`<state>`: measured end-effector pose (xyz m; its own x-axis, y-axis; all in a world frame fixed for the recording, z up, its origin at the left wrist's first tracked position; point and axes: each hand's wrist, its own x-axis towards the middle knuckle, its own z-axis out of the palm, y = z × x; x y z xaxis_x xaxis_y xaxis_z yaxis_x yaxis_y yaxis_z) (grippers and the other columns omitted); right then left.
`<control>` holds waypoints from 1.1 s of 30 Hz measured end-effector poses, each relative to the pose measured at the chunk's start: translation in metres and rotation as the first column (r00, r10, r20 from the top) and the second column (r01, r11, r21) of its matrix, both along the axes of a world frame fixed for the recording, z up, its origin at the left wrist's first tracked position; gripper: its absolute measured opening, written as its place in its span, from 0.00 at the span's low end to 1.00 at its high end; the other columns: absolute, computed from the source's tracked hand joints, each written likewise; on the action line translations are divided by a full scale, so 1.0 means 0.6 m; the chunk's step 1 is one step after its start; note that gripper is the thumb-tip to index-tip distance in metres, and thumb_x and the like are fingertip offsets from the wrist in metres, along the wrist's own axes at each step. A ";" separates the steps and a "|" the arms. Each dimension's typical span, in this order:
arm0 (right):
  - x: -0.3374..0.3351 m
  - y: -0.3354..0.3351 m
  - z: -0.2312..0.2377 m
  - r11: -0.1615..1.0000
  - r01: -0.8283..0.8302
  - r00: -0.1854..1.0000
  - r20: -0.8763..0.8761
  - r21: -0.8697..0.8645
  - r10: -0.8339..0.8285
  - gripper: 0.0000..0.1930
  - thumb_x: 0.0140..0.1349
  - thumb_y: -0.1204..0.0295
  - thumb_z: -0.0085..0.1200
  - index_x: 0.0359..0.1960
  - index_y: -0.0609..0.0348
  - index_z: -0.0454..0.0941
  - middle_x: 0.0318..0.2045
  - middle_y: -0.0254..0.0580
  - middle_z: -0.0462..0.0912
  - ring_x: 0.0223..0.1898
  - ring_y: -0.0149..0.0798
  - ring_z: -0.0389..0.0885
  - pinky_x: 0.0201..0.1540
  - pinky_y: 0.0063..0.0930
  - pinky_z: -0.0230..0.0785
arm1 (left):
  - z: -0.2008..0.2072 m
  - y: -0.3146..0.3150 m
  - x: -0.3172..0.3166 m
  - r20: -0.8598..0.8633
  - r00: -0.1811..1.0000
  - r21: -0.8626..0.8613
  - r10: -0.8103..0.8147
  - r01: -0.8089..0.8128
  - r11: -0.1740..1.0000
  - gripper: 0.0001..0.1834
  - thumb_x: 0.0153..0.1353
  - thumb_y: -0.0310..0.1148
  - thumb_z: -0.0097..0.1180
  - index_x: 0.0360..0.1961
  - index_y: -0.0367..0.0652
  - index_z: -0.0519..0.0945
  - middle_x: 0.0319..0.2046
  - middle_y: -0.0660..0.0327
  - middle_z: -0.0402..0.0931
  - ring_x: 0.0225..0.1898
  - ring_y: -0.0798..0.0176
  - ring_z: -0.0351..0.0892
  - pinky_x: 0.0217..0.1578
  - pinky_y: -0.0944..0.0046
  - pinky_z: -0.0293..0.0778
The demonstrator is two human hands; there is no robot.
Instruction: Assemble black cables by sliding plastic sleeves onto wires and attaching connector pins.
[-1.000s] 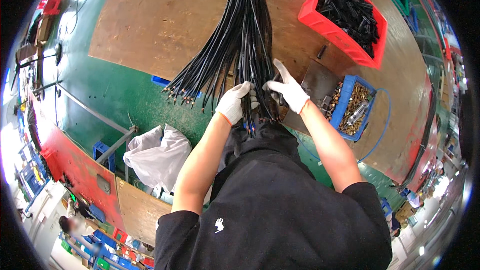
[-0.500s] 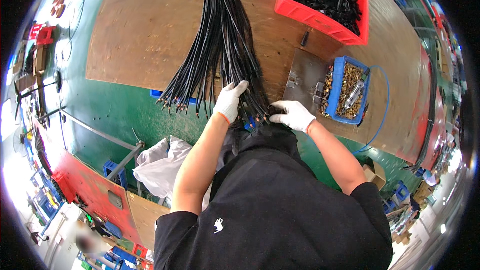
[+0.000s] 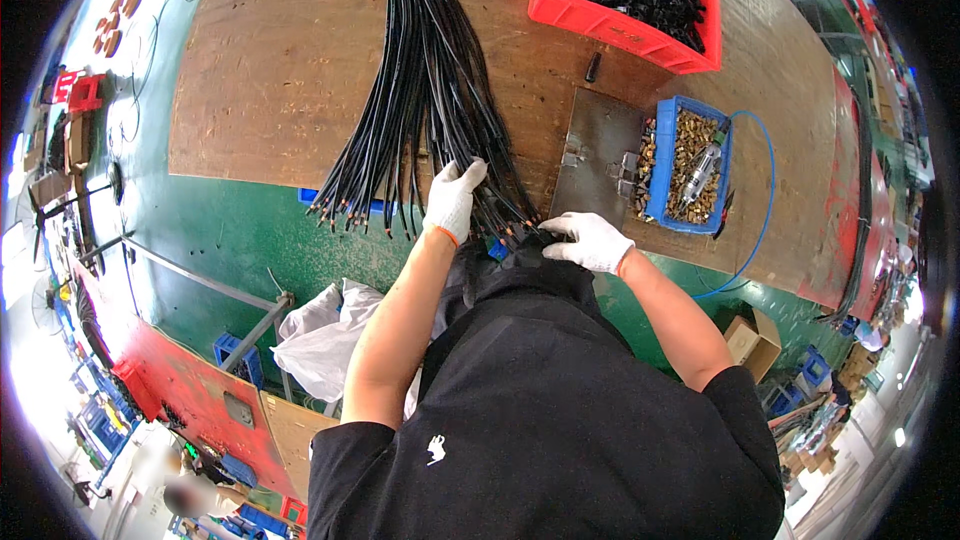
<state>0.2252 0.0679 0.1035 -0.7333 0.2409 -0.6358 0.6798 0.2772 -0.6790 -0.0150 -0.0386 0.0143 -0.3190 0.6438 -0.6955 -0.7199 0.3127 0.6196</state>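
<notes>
A thick bundle of black cables [image 3: 410,90] runs down the wooden table, fanning out over its near edge with bare copper-coloured ends. My left hand [image 3: 453,202], in a white glove, is closed around some of the cables on the right side of the fan. My right hand [image 3: 592,243], also gloved in white, is by the rightmost cable ends, its thumb and fingers curled toward each other. Something small and dark lies at its fingertips, hard to make out against the black clothing. The tips hang just above my lap.
A red crate [image 3: 630,25] full of black plastic parts stands on the table [image 3: 270,70], with a loose black piece [image 3: 594,67] near it. Right of a metal plate [image 3: 598,155], a blue bin [image 3: 660,165] holds brass-coloured fittings and a tool with a blue hose [image 3: 771,180]. A white sack [image 3: 325,340] sits lower left.
The view has shifted slightly, so the table and crates sit a little higher and further left. Both hands stay near the same cables; my right hand's fingers have shifted slightly.
</notes>
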 end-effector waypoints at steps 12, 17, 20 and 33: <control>-0.028 -0.011 -0.047 0.926 0.241 0.970 0.075 -0.291 -0.229 0.30 0.66 0.61 0.64 0.65 0.69 0.77 0.60 0.55 0.85 0.59 0.43 0.83 0.65 0.34 0.71 | 0.041 0.030 -0.010 0.097 0.995 -0.063 0.006 0.000 0.998 0.11 0.64 0.29 0.68 0.47 0.39 0.86 0.38 0.65 0.86 0.35 0.69 0.82 0.39 0.65 0.78; -0.061 -0.004 -0.038 0.813 0.214 0.976 0.094 -0.542 -0.195 0.26 0.69 0.67 0.62 0.64 0.68 0.78 0.55 0.42 0.87 0.55 0.32 0.82 0.63 0.31 0.72 | 0.028 0.019 -0.019 0.078 0.992 -0.066 -0.101 0.106 0.992 0.11 0.65 0.31 0.68 0.46 0.39 0.86 0.39 0.65 0.87 0.36 0.69 0.83 0.42 0.65 0.78; -0.080 0.002 -0.051 0.659 0.374 0.921 0.177 -0.652 -0.347 0.24 0.69 0.67 0.62 0.63 0.69 0.79 0.54 0.41 0.87 0.53 0.31 0.82 0.62 0.31 0.73 | 0.023 0.011 -0.021 0.043 0.988 -0.109 -0.149 0.153 0.982 0.12 0.67 0.34 0.67 0.47 0.38 0.87 0.39 0.65 0.87 0.38 0.69 0.83 0.44 0.65 0.77; -0.325 0.092 -0.172 0.633 0.699 0.650 -0.072 -0.333 -0.756 0.16 0.70 0.60 0.63 0.45 0.62 0.87 0.34 0.32 0.86 0.31 0.26 0.78 0.36 0.27 0.73 | 0.025 -0.036 -0.061 0.055 0.996 -0.143 -0.072 0.079 0.987 0.15 0.74 0.43 0.60 0.47 0.41 0.83 0.33 0.65 0.81 0.29 0.71 0.77 0.33 0.66 0.79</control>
